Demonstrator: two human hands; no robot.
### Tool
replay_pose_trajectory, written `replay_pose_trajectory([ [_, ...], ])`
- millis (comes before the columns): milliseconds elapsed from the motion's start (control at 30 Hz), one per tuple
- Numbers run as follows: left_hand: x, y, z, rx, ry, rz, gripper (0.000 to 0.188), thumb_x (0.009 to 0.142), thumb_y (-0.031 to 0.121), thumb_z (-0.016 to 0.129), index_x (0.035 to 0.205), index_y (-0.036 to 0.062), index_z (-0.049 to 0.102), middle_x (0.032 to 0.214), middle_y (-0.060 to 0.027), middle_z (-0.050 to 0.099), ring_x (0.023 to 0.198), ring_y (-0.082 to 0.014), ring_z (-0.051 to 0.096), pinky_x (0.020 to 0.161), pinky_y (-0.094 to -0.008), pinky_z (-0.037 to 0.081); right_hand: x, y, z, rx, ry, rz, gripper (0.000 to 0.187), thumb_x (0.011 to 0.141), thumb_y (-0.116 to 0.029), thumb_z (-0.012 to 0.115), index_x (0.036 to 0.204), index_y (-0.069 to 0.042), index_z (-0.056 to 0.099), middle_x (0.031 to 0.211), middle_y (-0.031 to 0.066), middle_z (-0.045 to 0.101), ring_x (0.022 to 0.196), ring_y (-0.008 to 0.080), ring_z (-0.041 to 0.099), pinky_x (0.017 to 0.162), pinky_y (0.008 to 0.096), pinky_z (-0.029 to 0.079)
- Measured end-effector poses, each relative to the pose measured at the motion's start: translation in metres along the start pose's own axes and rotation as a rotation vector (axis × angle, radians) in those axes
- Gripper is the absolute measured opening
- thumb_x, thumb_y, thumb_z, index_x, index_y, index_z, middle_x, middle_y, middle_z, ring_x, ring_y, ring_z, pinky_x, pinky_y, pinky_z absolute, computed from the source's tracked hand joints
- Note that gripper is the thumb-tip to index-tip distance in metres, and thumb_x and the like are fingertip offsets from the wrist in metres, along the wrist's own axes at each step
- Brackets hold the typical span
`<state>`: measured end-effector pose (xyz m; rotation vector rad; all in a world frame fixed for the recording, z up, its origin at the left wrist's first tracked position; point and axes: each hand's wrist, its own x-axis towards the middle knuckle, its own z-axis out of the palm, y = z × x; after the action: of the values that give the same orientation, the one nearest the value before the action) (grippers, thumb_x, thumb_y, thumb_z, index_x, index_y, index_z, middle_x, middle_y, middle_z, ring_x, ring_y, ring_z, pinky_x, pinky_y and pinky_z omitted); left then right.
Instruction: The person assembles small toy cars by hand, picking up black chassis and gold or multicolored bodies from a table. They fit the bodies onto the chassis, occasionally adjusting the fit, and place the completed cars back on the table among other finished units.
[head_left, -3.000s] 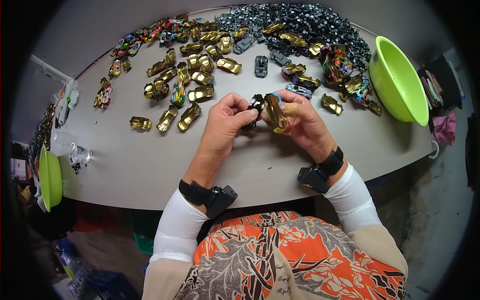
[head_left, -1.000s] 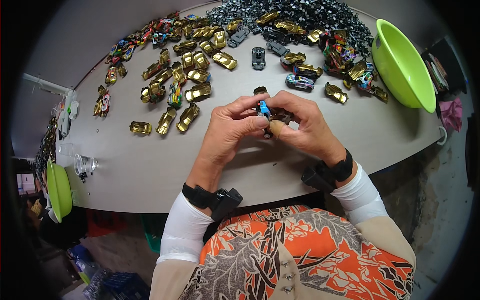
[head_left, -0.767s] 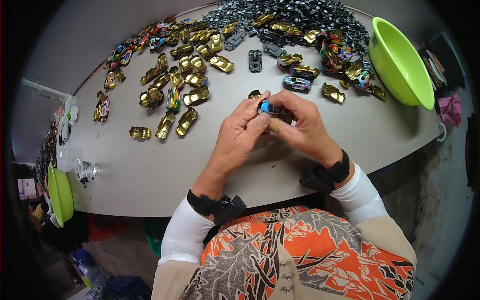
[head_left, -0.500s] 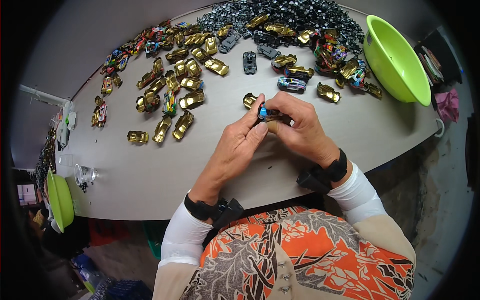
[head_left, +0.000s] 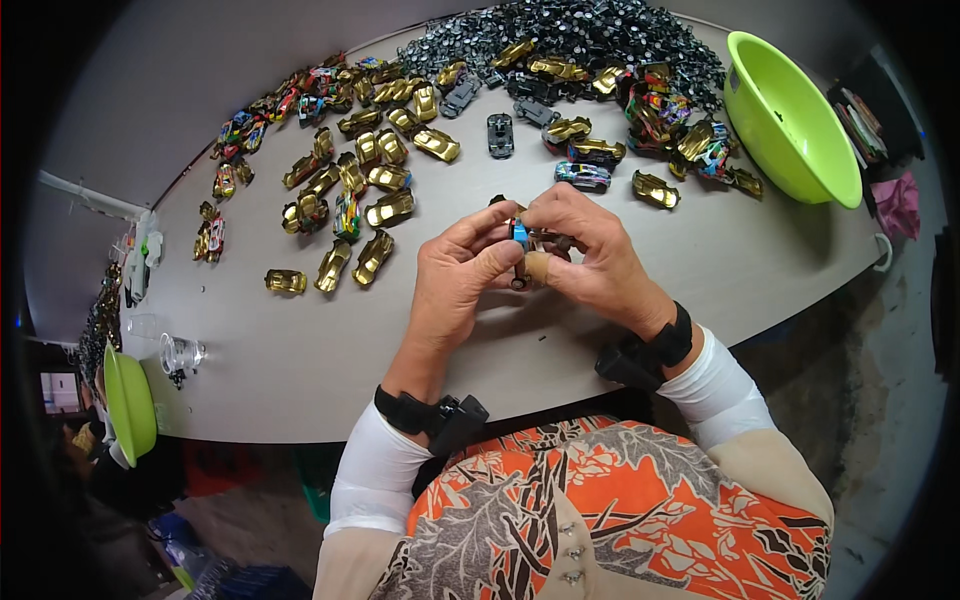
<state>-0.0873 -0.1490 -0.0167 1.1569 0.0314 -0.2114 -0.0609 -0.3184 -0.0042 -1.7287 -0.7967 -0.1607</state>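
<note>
Between my two hands, above the near middle of the table, is a small toy car (head_left: 519,235) with a blue part and a dark wheel showing. The fingers and thumb of my left hand (head_left: 462,270) pinch its left side. My right hand (head_left: 600,250) grips the other side, its thumb and bent fingers close together. Much of the car is hidden by the fingers. Just beyond the fingertips, another toy car is mostly covered by my hands. Further off lie a dark grey car base (head_left: 500,136) and a multicoloured toy car (head_left: 583,176).
Gold toy cars (head_left: 387,208) are scattered to the left and further back. A heap of small dark parts (head_left: 570,40) lies at the far edge. Green basins stand at the right (head_left: 800,130) and at the left edge (head_left: 130,405). A clear cup (head_left: 181,353) is at the left.
My left fingers have opened out and shifted a little left around the toy car, so a dark wheel now shows below. The right hand has barely moved. The view has shifted slightly.
</note>
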Motion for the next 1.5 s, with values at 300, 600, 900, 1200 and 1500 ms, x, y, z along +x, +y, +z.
replay_pose_trajectory([
  [300,-0.002,-0.003,0.001,-0.006,0.037,0.04,0.03,0.078,0.004,0.067,0.107,-0.0012,0.062,0.093,-0.0082,0.065,0.078,-0.0105,0.06,0.064,-0.0209,0.052,0.001,-0.002,-0.003,0.029,-0.044,0.025,0.022,0.071,-0.001,0.063,0.092,-0.001,0.058,0.083,0.0056,0.052,0.065,0.0113,0.051,0.055,0.0231,0.042],
  [600,-0.008,-0.006,0.014,0.356,0.048,0.329,0.027,0.086,0.01,0.059,0.11,-0.0021,0.06,0.096,-0.0054,0.062,0.077,-0.0081,0.056,0.067,-0.0201,0.047,0.0,-0.008,0.003,0.009,0.07,0.184,0.018,0.072,-0.002,0.062,0.089,0.0,0.059,0.083,0.0058,0.052,0.068,0.0097,0.053,0.056,0.022,0.045],
  [900,-0.004,-0.004,0.004,-0.005,0.019,0.085,0.029,0.083,0.008,0.063,0.111,0.0014,0.06,0.101,-0.0074,0.063,0.085,-0.0106,0.06,0.067,-0.0227,0.054,0.0,-0.005,0.002,0.036,0.043,0.104,0.023,0.069,0.001,0.059,0.091,-0.002,0.058,0.082,0.0045,0.049,0.068,0.009,0.052,0.056,0.0216,0.044],
  [1200,-0.005,-0.003,0.006,-0.043,0.006,0.136,0.028,0.084,0.008,0.061,0.111,0.0,0.059,0.103,-0.0079,0.061,0.087,-0.0112,0.06,0.068,-0.0234,0.055,-0.003,0.0,0.008,0.195,0.094,0.156,0.023,0.069,0.002,0.06,0.091,-0.003,0.058,0.085,0.0026,0.048,0.068,0.007,0.05,0.056,0.0204,0.043],
  [1500,-0.007,-0.004,0.006,0.241,0.011,0.29,0.027,0.086,0.005,0.058,0.112,0.0004,0.06,0.099,-0.0043,0.06,0.081,-0.009,0.057,0.067,-0.0215,0.051,-0.001,-0.002,0.004,0.114,0.059,0.094,0.023,0.071,0.001,0.061,0.093,-0.003,0.058,0.084,0.004,0.049,0.067,0.0078,0.05,0.055,0.0208,0.042],
])
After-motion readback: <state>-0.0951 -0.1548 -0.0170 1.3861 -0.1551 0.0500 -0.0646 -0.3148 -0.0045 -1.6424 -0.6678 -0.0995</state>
